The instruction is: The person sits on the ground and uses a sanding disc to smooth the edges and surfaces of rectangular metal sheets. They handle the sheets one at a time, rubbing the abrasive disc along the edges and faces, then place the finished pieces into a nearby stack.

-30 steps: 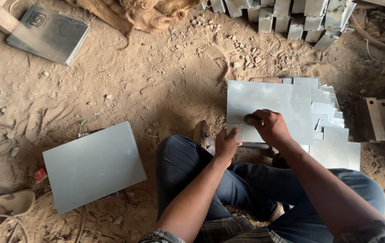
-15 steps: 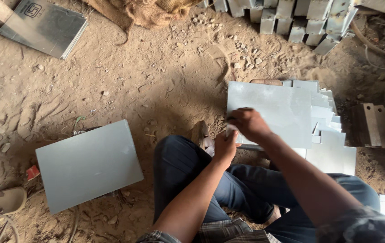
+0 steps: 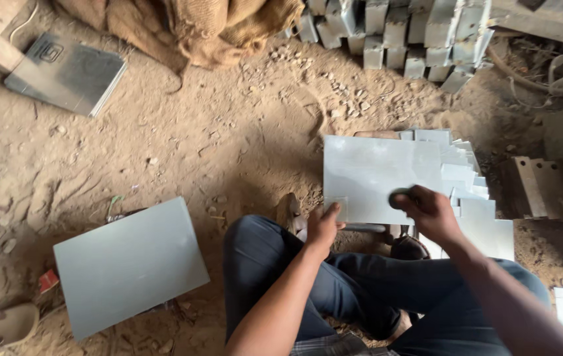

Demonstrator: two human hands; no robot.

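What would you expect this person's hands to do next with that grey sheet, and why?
Probably lift the top grey sheet clear of the stack of sheets. The left hand pinches its near edge, the right hand presses on its face, and one separate grey sheet lies on the dirt to the left.

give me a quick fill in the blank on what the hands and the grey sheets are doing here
1. Both hands rest on the top sheet of a fanned ____ of grey sheets.
2. The left hand grips that sheet's near ____.
3. A single grey sheet lies on the dirt floor to the person's ____.

Missing words: stack; edge; left
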